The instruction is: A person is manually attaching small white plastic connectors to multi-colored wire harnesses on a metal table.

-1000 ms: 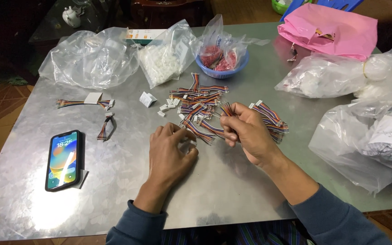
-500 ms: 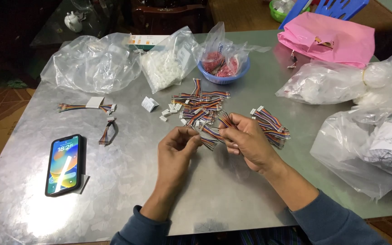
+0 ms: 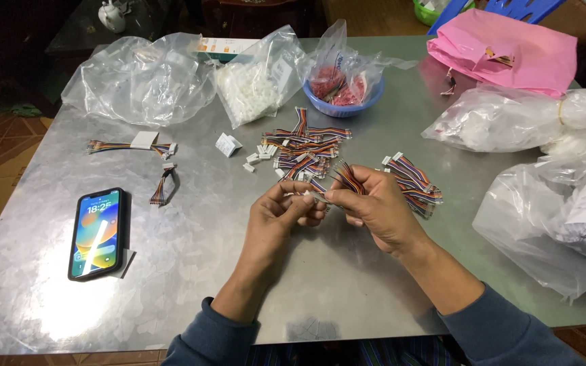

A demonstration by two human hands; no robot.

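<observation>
Both hands meet over the middle of a metal table [image 3: 191,271]. My right hand [image 3: 374,210] pinches a short bundle of multicoloured wires [image 3: 347,177] whose loose ends fan upward. My left hand [image 3: 283,213] holds a small white connector [image 3: 306,194] at the end of that bundle, fingertips touching the right hand's. Just beyond the hands lies a pile of similar coloured wire bundles [image 3: 306,146]. A second smaller pile [image 3: 415,183] sits right of my right hand. Several loose white connectors [image 3: 256,159] lie left of the main pile.
A phone [image 3: 96,232] with a lit screen lies at left. Two finished wire harnesses [image 3: 130,145] [image 3: 162,186] lie near it. Clear plastic bags [image 3: 140,78] [image 3: 259,78] stand at the back, a blue bowl [image 3: 344,105] beside them. A pink bag [image 3: 503,51] and more clear bags [image 3: 551,210] crowd the right side.
Both hands rose slightly and came together. The wire bundle in my right hand now meets the white connector at my left fingertips.
</observation>
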